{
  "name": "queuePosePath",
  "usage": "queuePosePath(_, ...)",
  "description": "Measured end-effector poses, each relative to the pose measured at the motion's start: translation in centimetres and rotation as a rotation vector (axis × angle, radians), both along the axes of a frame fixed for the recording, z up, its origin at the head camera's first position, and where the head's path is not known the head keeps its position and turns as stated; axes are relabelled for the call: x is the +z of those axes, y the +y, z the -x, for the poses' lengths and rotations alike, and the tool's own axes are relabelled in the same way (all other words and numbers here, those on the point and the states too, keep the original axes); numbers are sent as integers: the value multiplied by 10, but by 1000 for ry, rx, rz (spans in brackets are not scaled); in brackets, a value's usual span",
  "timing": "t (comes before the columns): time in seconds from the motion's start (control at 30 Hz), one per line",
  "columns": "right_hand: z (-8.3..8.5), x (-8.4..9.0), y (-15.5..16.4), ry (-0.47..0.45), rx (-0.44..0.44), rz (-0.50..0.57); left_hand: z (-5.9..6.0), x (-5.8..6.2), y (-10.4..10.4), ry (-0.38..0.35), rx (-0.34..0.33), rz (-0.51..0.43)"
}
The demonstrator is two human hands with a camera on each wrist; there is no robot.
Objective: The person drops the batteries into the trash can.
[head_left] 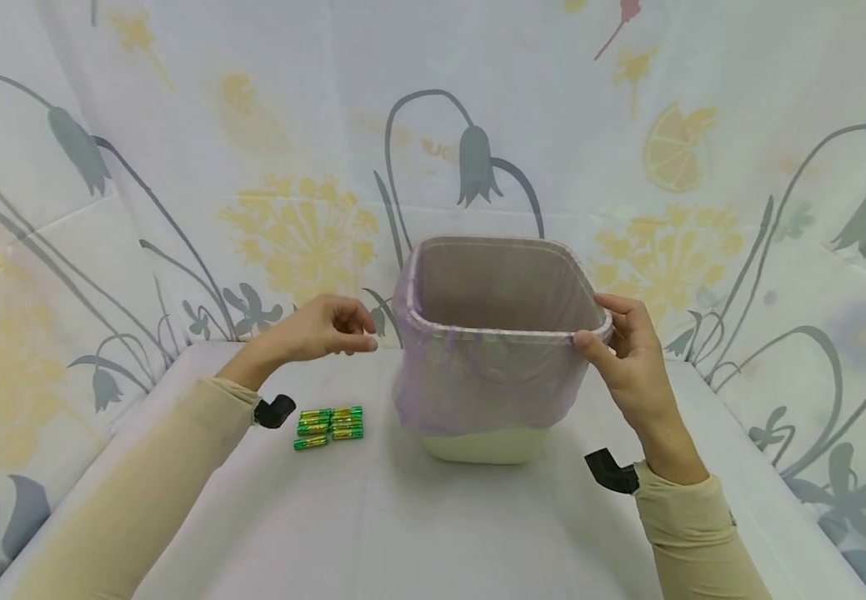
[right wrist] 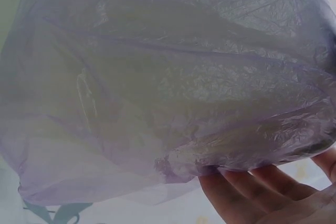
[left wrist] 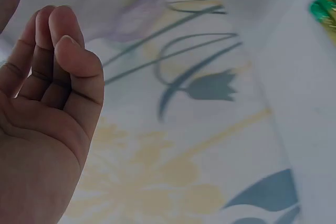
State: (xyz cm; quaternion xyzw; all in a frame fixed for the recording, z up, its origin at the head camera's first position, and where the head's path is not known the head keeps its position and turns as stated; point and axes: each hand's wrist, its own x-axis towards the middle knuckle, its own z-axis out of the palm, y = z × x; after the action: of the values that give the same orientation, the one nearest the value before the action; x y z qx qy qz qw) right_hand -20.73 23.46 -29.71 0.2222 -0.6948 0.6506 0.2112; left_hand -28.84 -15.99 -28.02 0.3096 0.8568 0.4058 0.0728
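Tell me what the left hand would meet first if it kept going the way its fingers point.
Probably the purple bag folded over the bin's rim: the left hand points right, toward the bin's near-left corner, apart from it. Depth is unclear, so it might pass just in front.

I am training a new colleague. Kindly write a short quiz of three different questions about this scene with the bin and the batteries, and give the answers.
1. True or false: the left hand grips the purple bag.
2. Which hand holds the rim of the bin? A) left B) right C) both
3. Fill in: the green batteries lie on the table, on the bin's ____ side in the head view.

Key
1. False; it is beside the bin and holds nothing.
2. B; the right hand pinches the bag-covered rim.
3. left.
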Motion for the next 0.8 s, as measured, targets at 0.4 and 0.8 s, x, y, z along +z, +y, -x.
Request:
queuePosePath(0.4, 2, 0, -1, -3, 5, -2, -14, -71, -31, -85, 33, 135)
queuePosePath(0.8, 1, 0, 0, 8, 17, 5, -27, -114, -58, -102, 79, 252)
